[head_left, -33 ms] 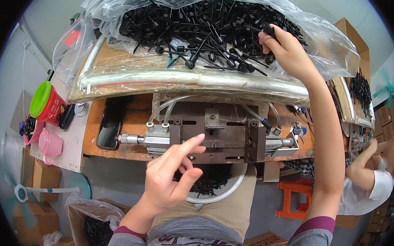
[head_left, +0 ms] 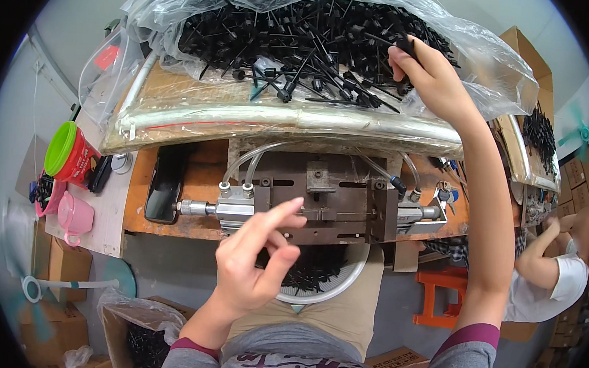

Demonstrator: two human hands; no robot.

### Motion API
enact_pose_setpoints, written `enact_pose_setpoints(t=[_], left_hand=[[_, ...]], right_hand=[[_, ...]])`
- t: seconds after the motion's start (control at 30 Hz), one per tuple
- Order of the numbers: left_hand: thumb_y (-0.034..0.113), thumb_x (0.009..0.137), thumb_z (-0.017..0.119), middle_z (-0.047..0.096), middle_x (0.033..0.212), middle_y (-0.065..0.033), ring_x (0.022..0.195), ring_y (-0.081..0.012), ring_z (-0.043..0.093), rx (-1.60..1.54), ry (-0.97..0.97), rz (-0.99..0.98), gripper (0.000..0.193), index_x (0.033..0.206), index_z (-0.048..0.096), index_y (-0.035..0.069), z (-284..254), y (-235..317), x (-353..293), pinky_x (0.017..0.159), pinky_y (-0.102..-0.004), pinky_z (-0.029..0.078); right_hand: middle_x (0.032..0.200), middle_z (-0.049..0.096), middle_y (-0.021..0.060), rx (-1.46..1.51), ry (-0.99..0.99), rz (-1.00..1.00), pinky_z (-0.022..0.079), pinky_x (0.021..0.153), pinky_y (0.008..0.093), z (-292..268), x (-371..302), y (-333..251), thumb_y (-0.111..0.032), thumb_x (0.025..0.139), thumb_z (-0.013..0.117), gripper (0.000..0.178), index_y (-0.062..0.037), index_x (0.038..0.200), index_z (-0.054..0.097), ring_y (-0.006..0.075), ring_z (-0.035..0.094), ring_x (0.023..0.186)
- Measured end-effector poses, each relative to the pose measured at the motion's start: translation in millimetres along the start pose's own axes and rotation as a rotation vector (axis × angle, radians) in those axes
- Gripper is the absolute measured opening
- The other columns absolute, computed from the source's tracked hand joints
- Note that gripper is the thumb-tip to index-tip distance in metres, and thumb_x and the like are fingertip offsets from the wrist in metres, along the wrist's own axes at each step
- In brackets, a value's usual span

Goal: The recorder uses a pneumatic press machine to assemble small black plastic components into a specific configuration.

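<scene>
My right hand [head_left: 442,85] is at the right side of a heap of black plastic parts [head_left: 276,38] with thin stems and thick heads. Its thumb and fingers are closed around one such black plastic part [head_left: 405,46], partly hidden by the hand. Nearer to me, my left hand [head_left: 246,265] hovers with nothing in it, the fingers apart. Its index finger points toward a metal clamping fixture [head_left: 289,167] with an air cylinder [head_left: 235,211] at its left end. Beneath the fixture, on my lap, a white basket [head_left: 352,282] holds more black parts, partly covered by the left hand.
Clear plastic sheeting and a padded white bar [head_left: 211,119] edge the heap. A phone [head_left: 166,183], a pink cup [head_left: 75,214] and a red-green bucket [head_left: 70,153] are at left. An orange stool [head_left: 429,297] and a co-worker in a white shirt [head_left: 537,293] are at right.
My right hand has shifted very slightly at the heap, the black part still in its fingers. The left hand has moved slightly left.
</scene>
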State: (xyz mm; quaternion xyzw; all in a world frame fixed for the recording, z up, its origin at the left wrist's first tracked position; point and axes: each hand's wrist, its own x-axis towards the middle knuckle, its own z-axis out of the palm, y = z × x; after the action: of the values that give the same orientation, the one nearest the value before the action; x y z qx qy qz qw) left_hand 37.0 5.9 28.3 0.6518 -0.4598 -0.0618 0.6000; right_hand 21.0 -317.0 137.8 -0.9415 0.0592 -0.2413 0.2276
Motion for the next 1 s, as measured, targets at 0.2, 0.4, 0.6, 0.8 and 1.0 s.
enact_pose_setpoints(t=[0.2, 0.4, 0.6, 0.8, 1.0], left_hand=[[-0.005, 0.086, 0.061, 0.047, 0.134, -0.0222, 0.097, -0.0212, 0.064, -0.676, 0.043, -0.254, 0.058, 0.139, 0.039, -0.007, -8.0, -0.9, 14.0, 0.077, -0.0286, 0.057], [-0.014, 0.073, 0.069, 0.067, 0.099, -0.0166, 0.085, -0.0209, 0.069, -0.521, -0.216, -0.358, 0.033, 0.105, 0.069, -0.005, -20.3, 6.7, -0.3, 0.073, -0.0271, 0.058], [0.0, 0.065, 0.08, 0.064, 0.105, -0.0122, 0.084, -0.0178, 0.065, 0.087, -0.065, 0.035, 0.03, 0.095, 0.072, 0.002, 9.7, -5.9, -20.7, 0.065, -0.026, 0.057], [0.01, 0.066, 0.077, 0.066, 0.118, -0.0096, 0.073, -0.0183, 0.064, 0.608, -0.099, 0.241, 0.027, 0.091, 0.069, 0.004, 43.7, -34.0, -24.9, 0.066, -0.0266, 0.051], [0.01, 0.065, 0.077, 0.066, 0.118, -0.0091, 0.06, -0.0139, 0.06, 0.701, -0.136, 0.244, 0.027, 0.09, 0.069, 0.005, 47.4, -36.2, -18.6, 0.058, -0.025, 0.048]], right_hand=[[0.076, 0.06, 0.0022, 0.582, -0.602, 0.115, 0.046, 0.063, 0.0272, 14.6, -82.2, -68.6, -0.02, 0.098, 0.052, 0.02, -0.0013, 0.092, 0.056, 0.01, 0.057, 0.07], [0.073, 0.062, -0.0002, 0.934, -0.703, 0.324, 0.041, 0.058, 0.0233, 45.8, -138.6, -64.3, -0.016, 0.096, 0.055, 0.017, -0.0011, 0.1, 0.061, 0.0071, 0.054, 0.066], [0.082, 0.065, 0.0061, 1.101, -0.248, 0.533, 0.033, 0.047, 0.0191, 48.2, -174.7, -67.8, -0.005, 0.095, 0.051, 0.014, 0.0032, 0.099, 0.062, 0.0025, 0.043, 0.055], [0.109, 0.063, 0.0216, 0.774, 0.112, 0.276, 0.057, 0.067, 0.0282, 69.7, -188.1, -87.9, 0.001, 0.094, 0.052, 0.014, 0.0086, 0.101, 0.061, 0.0206, 0.068, 0.081], [0.112, 0.062, 0.023, 0.555, 0.242, 0.187, 0.058, 0.068, 0.0298, 80.7, -198.7, -92.3, 0.007, 0.092, 0.05, 0.015, 0.0083, 0.102, 0.061, 0.0236, 0.069, 0.086]])
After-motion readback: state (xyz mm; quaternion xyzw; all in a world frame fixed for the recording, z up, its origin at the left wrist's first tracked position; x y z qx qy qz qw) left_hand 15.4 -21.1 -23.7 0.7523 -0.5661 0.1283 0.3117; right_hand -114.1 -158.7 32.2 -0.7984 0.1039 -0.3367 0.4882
